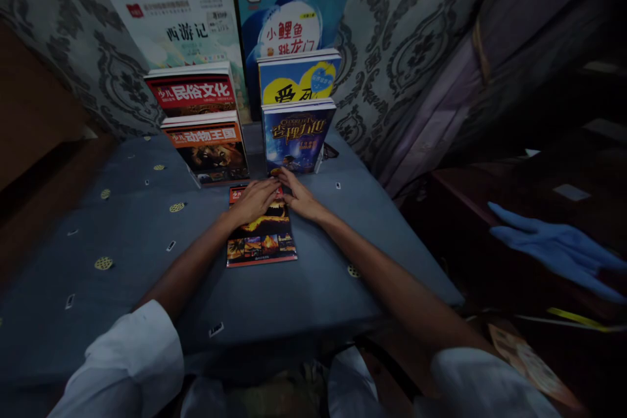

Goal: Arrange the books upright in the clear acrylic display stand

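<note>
A thin paperback book (262, 248) with a black cover, red edging and orange pictures lies flat on the table before me. My left hand (257, 200) rests on its upper part with the fingers stretched out, covering most of the title. At the book's upper right edge is my right hand (300, 199), its fingers extended and its thumb spread toward the left hand. The fingertips of both hands meet or nearly meet there. Just beyond them stand a dark blue book (298, 134) and an orange-titled book with a lion (210, 150).
Behind, several more books stand in two stepped columns, among them a red-titled book (196, 91) and a large teal book (294, 6). A blue-grey cloth (161, 300) covers the table. On the right, a blue glove (558, 245) lies on a dark surface beside a curtain (431, 104).
</note>
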Available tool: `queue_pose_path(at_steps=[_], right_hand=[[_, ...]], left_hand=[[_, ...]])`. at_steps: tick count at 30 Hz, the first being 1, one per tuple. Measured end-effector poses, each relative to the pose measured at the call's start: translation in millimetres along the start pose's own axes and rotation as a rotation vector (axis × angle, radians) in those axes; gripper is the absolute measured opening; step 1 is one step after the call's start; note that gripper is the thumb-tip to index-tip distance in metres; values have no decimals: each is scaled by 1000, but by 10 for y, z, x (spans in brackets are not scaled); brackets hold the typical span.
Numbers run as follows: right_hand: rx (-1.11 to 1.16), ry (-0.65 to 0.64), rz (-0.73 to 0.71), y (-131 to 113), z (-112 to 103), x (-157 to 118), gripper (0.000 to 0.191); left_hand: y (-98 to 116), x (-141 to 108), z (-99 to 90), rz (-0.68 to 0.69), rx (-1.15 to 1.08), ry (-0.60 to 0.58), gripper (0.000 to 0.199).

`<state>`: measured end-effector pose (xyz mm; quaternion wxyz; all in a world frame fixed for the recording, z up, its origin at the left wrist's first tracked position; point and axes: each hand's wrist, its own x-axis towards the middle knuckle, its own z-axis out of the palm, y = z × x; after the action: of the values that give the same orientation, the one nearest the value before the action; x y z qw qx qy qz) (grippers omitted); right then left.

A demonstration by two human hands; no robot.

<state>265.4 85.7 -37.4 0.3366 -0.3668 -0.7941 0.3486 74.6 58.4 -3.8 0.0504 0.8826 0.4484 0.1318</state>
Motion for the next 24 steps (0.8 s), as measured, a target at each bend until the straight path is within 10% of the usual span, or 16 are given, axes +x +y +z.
queue_pose_path(at_steps=[24], right_hand=[[-376, -38, -59, -59, 43, -58, 52]], left_hand=[[800, -924, -213, 226, -151, -214, 44]])
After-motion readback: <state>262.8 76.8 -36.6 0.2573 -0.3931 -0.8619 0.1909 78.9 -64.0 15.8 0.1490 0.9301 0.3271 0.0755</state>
